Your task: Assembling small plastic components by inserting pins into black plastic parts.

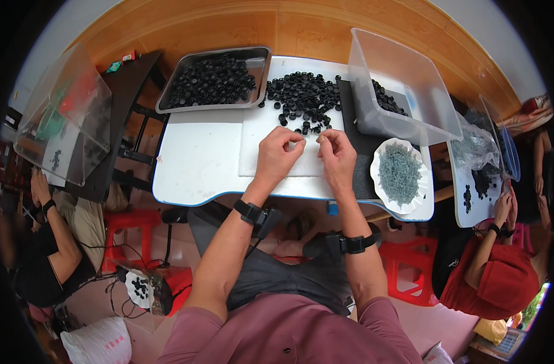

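Observation:
My left hand is closed in a pinch over the white table, thumb against forefinger. Facing it a short way to the right, my right hand also pinches, its fingertips turned inward. Whatever lies between the fingers of either hand is too small to name. Just beyond both hands spreads a heap of small black round caps, a few of them loose near my fingertips. To the right of my right hand, a white scalloped bowl holds many thin grey-green pieces.
A metal tray of black caps sits back left. Back right, a clear plastic bin with more caps lies tilted near a black mat. People work at both sides, by a dark table and another white table. Red stools stand below.

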Demonstrator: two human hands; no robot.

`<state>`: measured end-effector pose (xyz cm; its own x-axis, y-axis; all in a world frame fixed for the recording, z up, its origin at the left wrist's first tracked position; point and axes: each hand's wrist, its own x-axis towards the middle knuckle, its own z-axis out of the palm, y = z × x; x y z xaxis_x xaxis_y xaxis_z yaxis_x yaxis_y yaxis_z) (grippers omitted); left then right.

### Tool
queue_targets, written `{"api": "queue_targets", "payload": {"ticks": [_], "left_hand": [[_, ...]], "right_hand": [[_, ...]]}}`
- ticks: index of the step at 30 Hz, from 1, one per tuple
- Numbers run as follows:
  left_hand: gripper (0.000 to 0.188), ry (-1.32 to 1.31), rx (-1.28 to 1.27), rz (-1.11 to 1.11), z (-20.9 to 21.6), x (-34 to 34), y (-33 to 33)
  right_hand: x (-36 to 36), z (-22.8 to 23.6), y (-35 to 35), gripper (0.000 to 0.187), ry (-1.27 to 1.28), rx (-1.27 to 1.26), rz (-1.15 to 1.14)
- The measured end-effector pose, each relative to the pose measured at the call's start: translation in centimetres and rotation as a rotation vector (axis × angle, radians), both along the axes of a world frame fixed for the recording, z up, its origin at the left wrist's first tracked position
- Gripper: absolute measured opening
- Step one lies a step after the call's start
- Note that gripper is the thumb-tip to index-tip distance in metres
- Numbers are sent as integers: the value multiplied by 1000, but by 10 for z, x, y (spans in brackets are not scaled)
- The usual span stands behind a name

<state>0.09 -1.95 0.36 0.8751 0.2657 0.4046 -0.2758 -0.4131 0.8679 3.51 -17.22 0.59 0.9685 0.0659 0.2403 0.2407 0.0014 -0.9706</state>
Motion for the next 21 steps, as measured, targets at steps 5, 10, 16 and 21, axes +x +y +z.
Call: {"api": "queue_targets", "payload": {"ticks": [5,10,16,21], "left_hand": [[13,-119,259,-22,-8,2,-4],[25,-1,215,27,2,-4,-3],[23,33,325,17,-4,-9,3],[20,-40,331,40,-7,-7,3]], "right_hand": [[2,-6,1,6,-44,11,-64],[3,-2,0,6,27,87,-95],[4,-6,1,6,-1,95,-78],[4,-7,2,7,-13,42,-61]]}}
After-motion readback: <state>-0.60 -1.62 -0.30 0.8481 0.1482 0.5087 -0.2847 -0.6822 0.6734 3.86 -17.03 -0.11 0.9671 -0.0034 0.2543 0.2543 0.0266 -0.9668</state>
